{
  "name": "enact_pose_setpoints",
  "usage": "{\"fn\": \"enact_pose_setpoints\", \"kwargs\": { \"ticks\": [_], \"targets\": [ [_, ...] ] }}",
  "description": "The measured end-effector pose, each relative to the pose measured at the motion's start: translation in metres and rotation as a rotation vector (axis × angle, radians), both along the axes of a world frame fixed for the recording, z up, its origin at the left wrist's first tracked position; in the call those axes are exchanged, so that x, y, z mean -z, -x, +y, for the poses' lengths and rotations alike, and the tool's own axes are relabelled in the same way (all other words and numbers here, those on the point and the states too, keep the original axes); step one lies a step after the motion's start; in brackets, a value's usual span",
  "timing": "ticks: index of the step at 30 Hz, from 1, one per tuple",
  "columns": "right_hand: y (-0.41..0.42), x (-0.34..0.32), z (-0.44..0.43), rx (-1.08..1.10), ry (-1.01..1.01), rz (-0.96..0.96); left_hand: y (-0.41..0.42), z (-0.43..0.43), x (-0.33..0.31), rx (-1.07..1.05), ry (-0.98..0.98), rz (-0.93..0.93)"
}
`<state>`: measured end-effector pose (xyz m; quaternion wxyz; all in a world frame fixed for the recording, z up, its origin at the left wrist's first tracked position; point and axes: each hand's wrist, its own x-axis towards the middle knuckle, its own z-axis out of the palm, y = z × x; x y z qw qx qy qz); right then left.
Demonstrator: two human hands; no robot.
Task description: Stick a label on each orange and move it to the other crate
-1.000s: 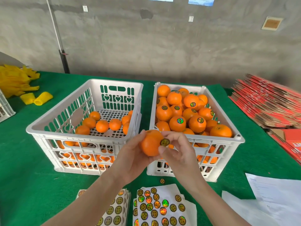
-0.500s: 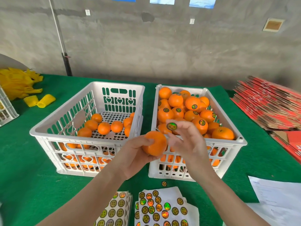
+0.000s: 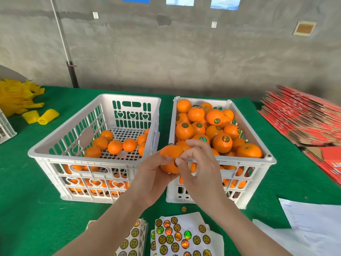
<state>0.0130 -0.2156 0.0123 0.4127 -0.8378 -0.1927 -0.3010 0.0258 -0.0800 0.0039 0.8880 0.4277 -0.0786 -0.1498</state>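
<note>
While gripped, orange bright; smooth (label half-hidden)

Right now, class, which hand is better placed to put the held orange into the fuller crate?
Left, probably. The left hand grips the orange beside the right crate's near rim; the right hand only touches it with curled fingertips.

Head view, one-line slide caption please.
Left hand holds an orange while right hand pinches a label against it.
</note>
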Motion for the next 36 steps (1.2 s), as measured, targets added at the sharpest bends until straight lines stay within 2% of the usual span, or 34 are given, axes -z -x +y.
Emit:
{"fn": "enact_pose_setpoints", "kwargs": {
  "ticks": [5,10,15,18,21,25,28,31,32,34,35,36],
  "targets": [
    [-0.001,-0.001,0.006,0.04,-0.04,-0.039,-0.003,0.002,0.004,-0.011,0.037,-0.037],
    [-0.002,-0.007,0.002,-0.136,-0.221,0.17,-0.005,0.009,0.001,-0.009,-0.017,-0.125],
    [-0.008,0.007,0.004,-0.257,0.021,0.058,-0.007,0.006,-0.007,-0.032,-0.121,-0.164],
    [-0.038,0.0,-0.001,-0.135,-0.047,0.02,-0.015,0.0,-0.02,-0.034,-0.237,-0.206],
    [-0.093,-0.018,-0.029,0.146,-0.085,0.044,-0.03,0.004,-0.028,-0.156,-0.248,-0.174],
    [-0.154,-0.02,-0.074,0.489,0.178,0.368,-0.039,0.015,-0.022,-0.261,-0.215,-0.109],
    [-0.167,-0.004,-0.085,0.512,0.28,0.544,-0.042,0.021,-0.017,-0.279,-0.217,-0.042],
    [-0.167,-0.009,-0.086,0.496,0.331,0.621,-0.047,0.027,-0.015,-0.266,-0.243,-0.023],
    [-0.164,-0.015,-0.082,0.52,0.368,0.572,-0.049,0.029,-0.014,-0.264,-0.256,-0.023],
    [-0.152,-0.028,-0.064,0.462,0.348,0.277,-0.054,0.034,-0.014,-0.261,-0.281,-0.029],
    [-0.144,-0.033,-0.048,0.32,0.259,0.152,-0.056,0.037,-0.014,-0.261,-0.285,-0.029],
    [-0.134,-0.039,-0.029,0.142,0.158,0.162,-0.06,0.041,-0.015,-0.265,-0.287,-0.03]
  ]
}}
